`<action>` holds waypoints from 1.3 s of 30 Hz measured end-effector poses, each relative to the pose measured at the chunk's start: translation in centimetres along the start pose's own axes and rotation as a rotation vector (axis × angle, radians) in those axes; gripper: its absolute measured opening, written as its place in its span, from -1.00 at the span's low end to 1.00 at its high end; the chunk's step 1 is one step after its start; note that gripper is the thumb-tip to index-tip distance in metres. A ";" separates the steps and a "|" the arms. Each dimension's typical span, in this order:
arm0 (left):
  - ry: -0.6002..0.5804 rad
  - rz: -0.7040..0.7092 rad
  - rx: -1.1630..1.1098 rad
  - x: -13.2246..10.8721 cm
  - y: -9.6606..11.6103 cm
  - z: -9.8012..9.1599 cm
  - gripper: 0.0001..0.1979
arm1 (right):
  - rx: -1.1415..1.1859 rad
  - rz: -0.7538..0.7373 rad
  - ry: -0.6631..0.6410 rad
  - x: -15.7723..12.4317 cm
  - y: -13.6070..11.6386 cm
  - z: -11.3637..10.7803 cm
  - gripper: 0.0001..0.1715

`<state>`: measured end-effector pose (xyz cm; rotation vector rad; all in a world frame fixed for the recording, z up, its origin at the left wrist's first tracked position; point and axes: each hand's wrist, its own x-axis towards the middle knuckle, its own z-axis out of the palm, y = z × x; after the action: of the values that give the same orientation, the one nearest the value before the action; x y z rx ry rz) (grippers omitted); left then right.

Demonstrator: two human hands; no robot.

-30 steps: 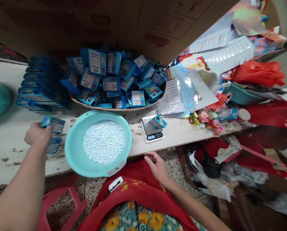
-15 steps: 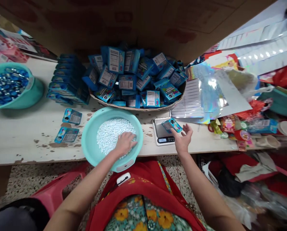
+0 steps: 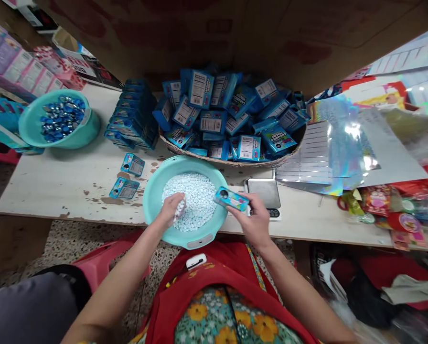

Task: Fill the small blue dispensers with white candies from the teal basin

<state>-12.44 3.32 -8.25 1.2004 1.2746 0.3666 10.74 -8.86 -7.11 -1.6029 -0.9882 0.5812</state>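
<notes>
Now left hand (image 3: 170, 209) clutches white pellets (image 3: 180, 209) at their basin (image 3: 151, 196), right hand (image 3: 255, 220) a box (image 3: 233, 198).

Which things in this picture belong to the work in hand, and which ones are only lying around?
Seemingly in use:
blue box, in the right hand
white pellets, some in the left hand
turquoise basin, holding pellets
small scale, partly behind the right hand

Apparently just lying around:
shiny sheets
black bag
purple boxes
</notes>
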 end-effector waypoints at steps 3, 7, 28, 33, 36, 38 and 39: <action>-0.015 0.039 -0.563 -1.6 4.3 0.4 -0.68 | -0.016 -0.087 -0.165 -1.1 -1.1 3.1 -0.61; 0.064 0.215 -0.750 -2.8 7.3 2.4 -0.74 | -0.093 -0.120 -0.308 -2.0 -1.0 5.9 -0.63; 0.372 0.279 -0.128 -0.3 5.3 1.8 -0.61 | 0.154 0.060 -0.166 -0.2 -1.4 2.9 -0.58; 0.392 0.338 0.720 1.6 1.7 0.2 -0.65 | 0.109 0.078 -0.033 1.2 0.0 -1.5 -0.59; 0.422 0.421 0.648 2.5 3.7 1.9 -0.67 | 0.055 0.140 0.103 2.0 2.8 -4.0 -0.57; 0.451 0.572 0.637 3.5 6.6 4.3 -0.70 | 0.014 0.173 0.191 2.5 5.3 -5.3 -0.56; 0.446 0.658 0.657 4.2 8.2 5.7 -0.71 | -0.005 0.183 0.222 2.7 6.6 -5.8 -0.56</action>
<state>-2.97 7.14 -4.59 2.2024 1.3954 0.7587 18.72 -10.03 -11.54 -1.7323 -0.6838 0.5109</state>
